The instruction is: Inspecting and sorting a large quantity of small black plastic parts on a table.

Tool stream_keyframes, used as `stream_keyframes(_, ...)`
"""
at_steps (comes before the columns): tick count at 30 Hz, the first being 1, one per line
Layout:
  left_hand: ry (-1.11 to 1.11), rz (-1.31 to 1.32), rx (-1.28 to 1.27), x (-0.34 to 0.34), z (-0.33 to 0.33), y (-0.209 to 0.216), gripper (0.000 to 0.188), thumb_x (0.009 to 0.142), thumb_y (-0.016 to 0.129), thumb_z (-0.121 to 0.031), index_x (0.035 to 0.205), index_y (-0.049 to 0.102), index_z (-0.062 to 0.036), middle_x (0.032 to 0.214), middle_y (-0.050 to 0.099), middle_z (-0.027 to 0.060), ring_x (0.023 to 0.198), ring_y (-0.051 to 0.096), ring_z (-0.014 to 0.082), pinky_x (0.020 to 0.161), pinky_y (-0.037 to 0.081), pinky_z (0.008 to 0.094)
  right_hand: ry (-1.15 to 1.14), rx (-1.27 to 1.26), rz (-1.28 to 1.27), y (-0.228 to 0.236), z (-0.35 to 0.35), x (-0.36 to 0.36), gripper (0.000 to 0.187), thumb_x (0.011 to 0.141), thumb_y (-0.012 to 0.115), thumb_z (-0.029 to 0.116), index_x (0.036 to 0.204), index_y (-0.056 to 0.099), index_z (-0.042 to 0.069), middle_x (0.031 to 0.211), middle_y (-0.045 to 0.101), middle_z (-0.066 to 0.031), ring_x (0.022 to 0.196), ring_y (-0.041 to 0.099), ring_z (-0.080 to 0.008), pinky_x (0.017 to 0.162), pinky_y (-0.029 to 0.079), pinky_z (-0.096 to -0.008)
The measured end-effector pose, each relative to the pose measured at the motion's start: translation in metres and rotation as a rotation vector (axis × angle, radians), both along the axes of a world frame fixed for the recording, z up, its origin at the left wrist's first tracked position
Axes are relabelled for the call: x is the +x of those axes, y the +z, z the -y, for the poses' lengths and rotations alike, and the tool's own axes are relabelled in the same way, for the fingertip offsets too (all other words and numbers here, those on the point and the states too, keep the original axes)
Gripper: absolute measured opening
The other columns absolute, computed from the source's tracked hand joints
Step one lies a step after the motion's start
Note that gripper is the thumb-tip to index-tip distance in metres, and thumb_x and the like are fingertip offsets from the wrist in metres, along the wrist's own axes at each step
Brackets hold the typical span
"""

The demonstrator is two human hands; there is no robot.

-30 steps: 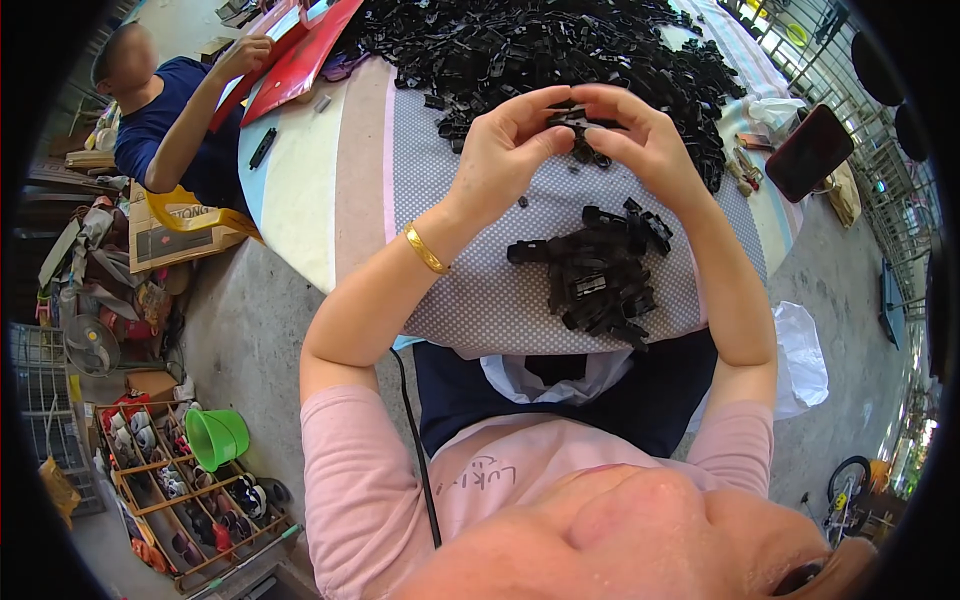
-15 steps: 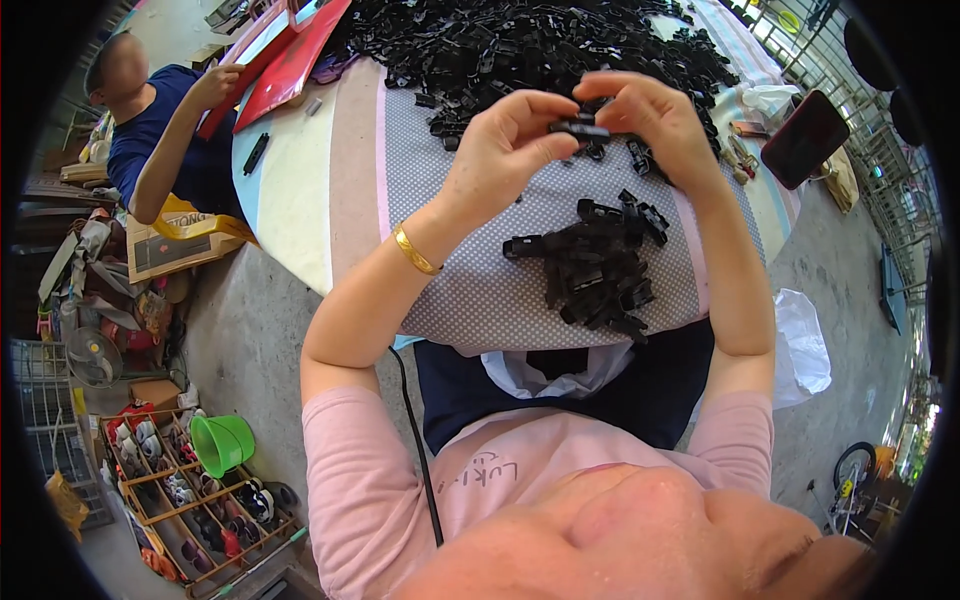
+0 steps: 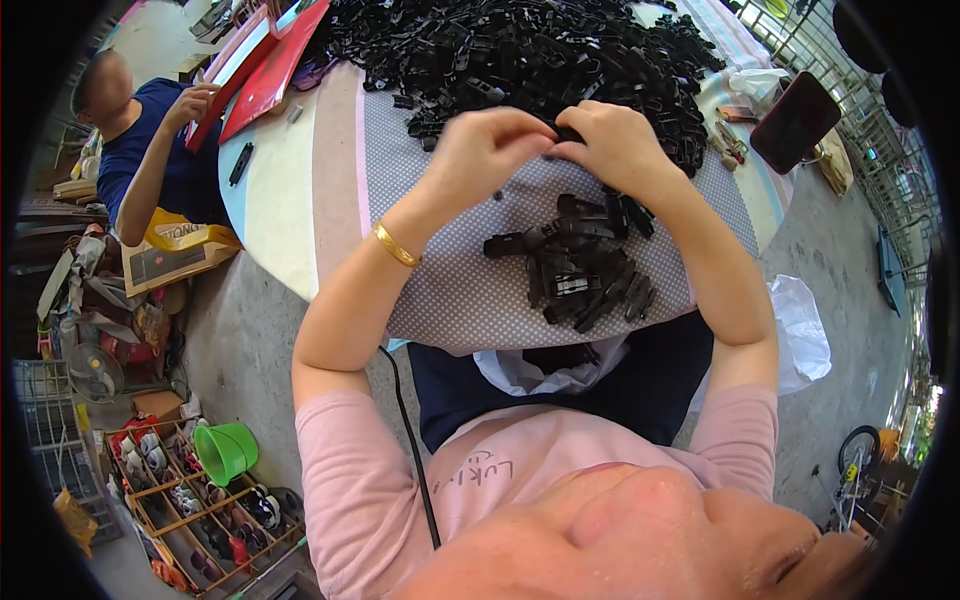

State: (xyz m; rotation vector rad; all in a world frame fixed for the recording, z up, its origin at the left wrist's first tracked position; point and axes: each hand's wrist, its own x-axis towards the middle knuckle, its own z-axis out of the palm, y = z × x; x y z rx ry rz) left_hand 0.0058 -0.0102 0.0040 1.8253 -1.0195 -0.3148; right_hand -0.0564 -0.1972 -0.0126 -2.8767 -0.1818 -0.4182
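Above the grey dotted cloth, my two hands meet at their fingertips around a small black plastic piece (image 3: 568, 133). Slightly blurred, my left hand (image 3: 482, 150) pinches at the piece's left end, with a gold bangle on that wrist. My right hand (image 3: 618, 146) is closed on it from the other side, and its fingers cover most of it. Nearer to me lies a small heap of black plastic pieces (image 3: 575, 285), some long and narrow. Beyond my hands spreads a large pile of similar black pieces (image 3: 500, 55).
A phone (image 3: 795, 122) stands at the table's right side. On the left a person (image 3: 150, 130) in dark blue sits by a red folder-like sheet (image 3: 265, 95); a black piece (image 3: 241, 163) lies near. A white bag (image 3: 545, 376) is at my lap. A green bucket (image 3: 225, 452) stands by a shoe rack.
My fingertips have come together and the right hand has closed over the black piece, which showed more openly before. The view has shifted slightly. The person's hand at left has moved off the red sheet.
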Motion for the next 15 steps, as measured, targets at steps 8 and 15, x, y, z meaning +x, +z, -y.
stream_keyframes(8,0.197,0.592,0.101,0.033,-0.005,-0.023,0.024,0.069,0.071,-0.01,0.093,0.068,-0.0079,0.084,0.059,0.0073,0.075,0.058,0.021,0.068,0.048,0.0298,0.031,0.231,0.105,0.009,-0.003,-0.003,0.03,0.07,0.056,0.008,0.1,0.06,0.004,0.087,0.062,-0.0145,0.079,0.061,-0.029,0.073,0.05,-0.0359)
stream_keyframes(15,0.221,0.073,-0.066,0.027,0.001,-0.017,0.017,0.077,0.065,-0.006,0.093,0.067,-0.0026,0.09,0.063,0.0051,0.078,0.06,0.0137,0.07,0.049,0.0253,0.207,1.03,-0.017,0.01,-0.003,0.004,0.026,0.077,0.061,0.004,0.103,0.058,-0.001,0.083,0.061,-0.0047,0.078,0.06,-0.0105,0.07,0.052,-0.027)
